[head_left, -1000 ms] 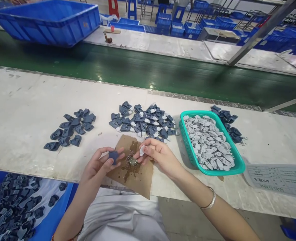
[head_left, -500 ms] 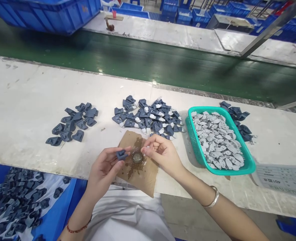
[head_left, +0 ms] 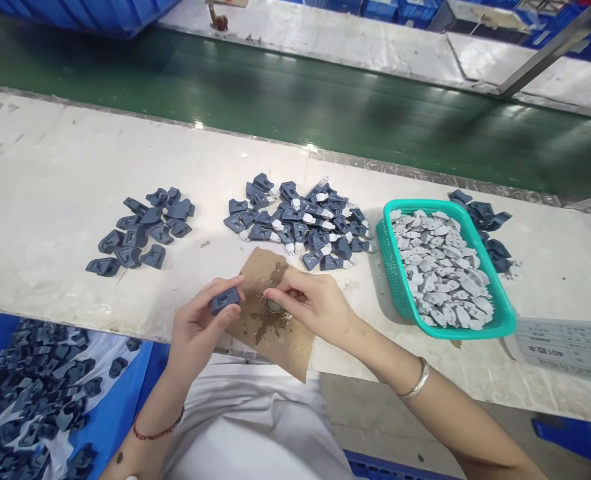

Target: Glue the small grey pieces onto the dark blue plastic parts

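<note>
My left hand (head_left: 195, 327) grips a dark blue-grey plastic part (head_left: 224, 301) between thumb and fingertips, its slotted face turned up. My right hand (head_left: 310, 300) is pinched over a small round dish (head_left: 274, 306), which it partly covers. A small pale piece showed in that pinch a moment ago; the fingers now mostly hide it. Under the dish lies brown cardboard (head_left: 295, 353) with dark wet stains. Beyond the hands is a pile of dark parts with pale pieces attached (head_left: 300, 223).
Right of my hands stands a green basket (head_left: 500, 320) of light-grey pieces (head_left: 440, 267). Dark parts (head_left: 145, 227) lie left, and more (head_left: 490, 227) behind the basket. A blue bin (head_left: 118, 407) of dark parts sits below the table edge. A green conveyor belt (head_left: 275, 93) runs behind.
My right hand has moved left and down over the round dish. My left hand has shifted left, turning the dark part so its slotted face shows. The view has tilted downward slightly.
</note>
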Demonstrator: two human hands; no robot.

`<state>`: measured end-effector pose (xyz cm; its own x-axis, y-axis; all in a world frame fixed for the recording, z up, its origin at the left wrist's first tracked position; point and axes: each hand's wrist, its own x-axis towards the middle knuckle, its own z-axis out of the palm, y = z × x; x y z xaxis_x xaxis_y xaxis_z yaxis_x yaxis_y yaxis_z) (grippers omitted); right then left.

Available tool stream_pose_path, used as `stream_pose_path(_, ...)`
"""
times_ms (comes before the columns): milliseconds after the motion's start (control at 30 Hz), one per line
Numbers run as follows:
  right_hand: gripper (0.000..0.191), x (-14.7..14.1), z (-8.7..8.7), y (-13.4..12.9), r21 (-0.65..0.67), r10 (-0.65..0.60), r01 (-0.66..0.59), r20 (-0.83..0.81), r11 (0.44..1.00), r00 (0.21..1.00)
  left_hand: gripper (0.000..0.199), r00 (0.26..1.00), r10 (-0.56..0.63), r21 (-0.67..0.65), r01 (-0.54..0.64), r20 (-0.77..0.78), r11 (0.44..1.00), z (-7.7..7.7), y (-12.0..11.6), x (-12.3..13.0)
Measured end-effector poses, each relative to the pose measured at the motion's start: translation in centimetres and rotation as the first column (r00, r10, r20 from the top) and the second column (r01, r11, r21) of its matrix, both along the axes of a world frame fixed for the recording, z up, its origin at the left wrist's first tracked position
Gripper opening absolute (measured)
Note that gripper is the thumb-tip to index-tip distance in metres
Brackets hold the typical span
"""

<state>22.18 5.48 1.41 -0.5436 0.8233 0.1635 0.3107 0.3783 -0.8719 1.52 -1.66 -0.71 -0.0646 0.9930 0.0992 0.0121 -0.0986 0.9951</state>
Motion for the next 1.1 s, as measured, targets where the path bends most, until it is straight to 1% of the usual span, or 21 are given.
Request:
stream_pose_path(100,0.036,-0.2,-0.4,0.1,0.204,0.057,-0.075,0.092,0.976,0.994,0.03,0.999,0.018,0.003,-0.018,-0.034,1.0,0.0,-0.2,0.2)
stream_pose_path(200,0.036,-0.3,-0.8,0.2,0.314,0.073,-0.135,0.201,0.94,0.977,0.028,0.999,0.048,-0.018,-0.048,-0.02,0.999,0.1,-0.6,0.6)
stream_pose_path(300,0.036,-0.3,-1.1,0.2,0.341,0.069,-0.169,0.286,0.925,0.956,0.017,0.993,0.118,-0.002,-0.118,-0.025,0.993,0.2,-0.7,1.0)
stream_pose_path(367,0.035,-0.3,-1.0,0.2,0.351,0.057,-0.155,0.274,0.923,0.96,0.012,0.986,0.158,0.032,-0.156,-0.058,0.987,0.2,-0.6,1.2)
stream_pose_path(433,0.036,-0.2,-1.0,0.2,0.353,0.049,-0.133,0.238,0.926,0.97,0.011,0.984,0.151,0.059,-0.146,-0.096,0.988,0.3,-0.4,1.2)
stream_pose_path(500,0.036,-0.2,-1.0,0.1,0.334,0.057,-0.134,0.233,0.933,0.971,0.011,0.987,0.118,0.062,-0.112,-0.11,0.992,0.4,-0.2,1.1)
stream_pose_path(600,0.036,-0.2,-0.9,0.1,0.289,0.069,-0.134,0.226,0.948,0.972,0.012,0.993,0.101,0.099,-0.095,-0.061,0.991,0.6,-0.2,1.0)
stream_pose_path(667,0.035,-0.2,-0.8,0.1,0.249,0.068,-0.116,0.194,0.961,0.979,0.014,0.996,0.085,0.107,-0.084,-0.007,0.991,0.5,-0.3,1.1)
stream_pose_path(733,0.035,-0.2,-0.7,0.1,0.174,0.062,-0.09,0.162,0.981,0.985,0.019,0.998,0.055,0.079,-0.056,0.013,0.995,0.4,-0.5,1.1)
stream_pose_path(767,0.035,-0.2,-0.6,0.1,0.118,0.047,-0.064,0.141,0.991,0.989,0.021,0.999,0.044,0.06,-0.044,0.002,0.997,0.3,-0.6,1.2)
stream_pose_path(833,0.034,-0.1,-0.4,0.1,-0.035,-0.02,0.023,0.073,0.999,0.997,0.023,0.997,0.032,0.032,-0.029,-0.073,0.999,0.1,-0.9,1.2)
stream_pose_path(900,0.037,-0.1,-0.3,0.1,-0.227,-0.113,0.103,-0.029,0.969,0.993,0.022,0.982,0.025,0.029,-0.02,-0.188,0.999,-0.1,-1.2,1.2)
stream_pose_path(967,0.042,-0.1,-0.1,0.1,-0.39,-0.175,0.11,-0.135,0.914,0.975,0.024,0.955,0.005,0.053,0.011,-0.295,0.999,-0.1,-1.3,1.2)
stream_pose_path(1033,0.046,-0.1,0.1,0.1,-0.487,-0.206,0.075,-0.221,0.87,0.953,0.028,0.931,-0.017,0.087,0.053,-0.365,0.995,0.1,-1.2,1.2)
stream_pose_path(1100,0.047,-0.2,0.4,0.1,-0.535,-0.226,0.044,-0.28,0.843,0.933,0.028,0.917,-0.032,0.1,0.078,-0.397,0.992,0.2,-1.1,1.1)
